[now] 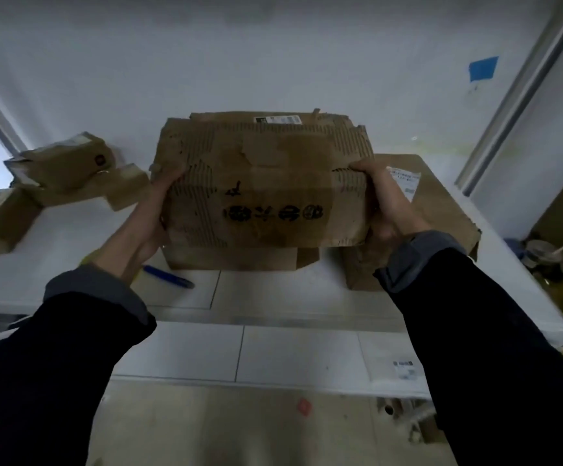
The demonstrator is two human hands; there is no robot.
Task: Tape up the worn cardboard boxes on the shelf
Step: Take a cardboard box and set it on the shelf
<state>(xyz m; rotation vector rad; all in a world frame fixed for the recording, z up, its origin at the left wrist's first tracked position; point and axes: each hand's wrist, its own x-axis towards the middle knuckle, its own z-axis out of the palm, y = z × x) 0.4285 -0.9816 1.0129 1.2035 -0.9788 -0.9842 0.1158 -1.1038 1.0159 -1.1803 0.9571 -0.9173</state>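
Note:
A worn, torn cardboard box [263, 183] with black printed characters on its near face is held up in front of me above the white shelf [273, 290]. My left hand [154, 210] grips its left side, fingers curled over the top edge. My right hand [386, 203] grips its right side the same way. Another cardboard box [233, 258] sits directly beneath the held one. A larger flat box [441, 210] lies to the right, bearing a white label. No tape roll is visible.
Several crumpled small boxes [61, 169] are piled at the left of the shelf. A blue pen-like tool [169, 277] lies on the shelf near my left wrist. Blue tape [483, 68] is stuck on the wall. Clutter [555, 253] sits on the floor at right.

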